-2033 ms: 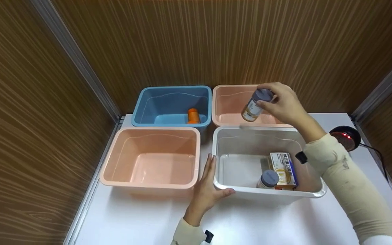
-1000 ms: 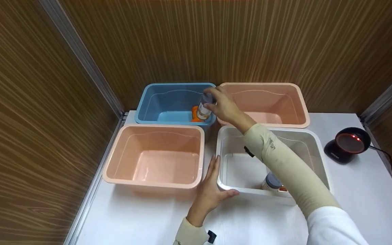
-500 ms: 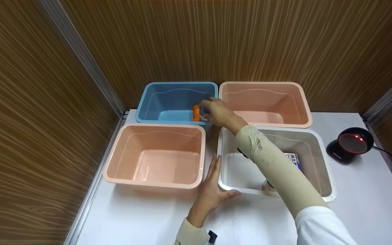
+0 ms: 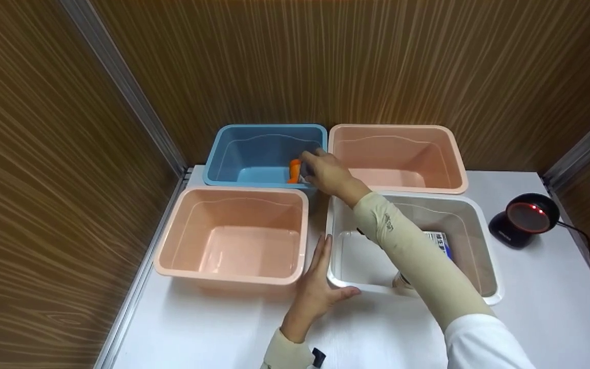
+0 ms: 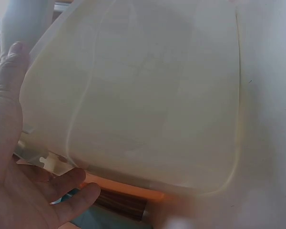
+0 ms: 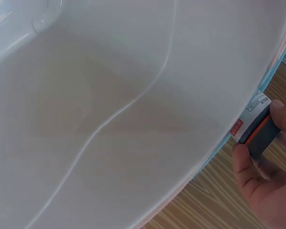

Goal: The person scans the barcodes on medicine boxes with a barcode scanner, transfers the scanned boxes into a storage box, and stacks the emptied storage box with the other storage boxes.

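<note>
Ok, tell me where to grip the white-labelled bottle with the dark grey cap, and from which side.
Probably by the cap, from above: the bottle has its cap end toward the right hand, which pinches it there, while its body sits walled in by the blue plastic bin.

right arm (image 4: 412, 247) stretched forward, right hand (image 4: 330, 173) pinching, thumb opposite fingers; left hand (image 4: 315, 293) closer in, thumb spread wide.
</note>
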A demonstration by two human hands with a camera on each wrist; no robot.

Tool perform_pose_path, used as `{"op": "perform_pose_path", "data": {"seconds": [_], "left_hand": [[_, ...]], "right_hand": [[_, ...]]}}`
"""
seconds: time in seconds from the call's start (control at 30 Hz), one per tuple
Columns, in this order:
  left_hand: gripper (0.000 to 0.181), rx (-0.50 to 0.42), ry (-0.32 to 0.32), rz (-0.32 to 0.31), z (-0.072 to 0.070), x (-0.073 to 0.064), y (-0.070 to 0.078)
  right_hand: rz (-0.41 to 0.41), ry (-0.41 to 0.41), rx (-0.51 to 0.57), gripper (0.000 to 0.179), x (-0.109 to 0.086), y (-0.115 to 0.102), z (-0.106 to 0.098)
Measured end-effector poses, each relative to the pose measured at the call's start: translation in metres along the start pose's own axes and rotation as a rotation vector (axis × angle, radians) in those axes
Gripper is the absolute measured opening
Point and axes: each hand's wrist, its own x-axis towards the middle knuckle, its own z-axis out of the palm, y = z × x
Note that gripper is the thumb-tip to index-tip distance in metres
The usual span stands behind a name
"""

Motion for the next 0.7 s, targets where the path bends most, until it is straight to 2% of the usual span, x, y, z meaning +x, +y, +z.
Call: {"op": "perform_pose_path", "data": {"seconds": [0.43,0.7], "left_hand": [[0.129,-0.040,-0.012,-0.006,-0.004,-0.002,-0.002],[0.128,-0.030,-0.009,-0.013,-0.007,-0.002,-0.004]], "right_hand": [[0.134,-0.004,0.185,0.042,0.007,-0.002,0.006],[0.121,0.011,0.198,0.048,0.014,-0.007,0.015]]}}
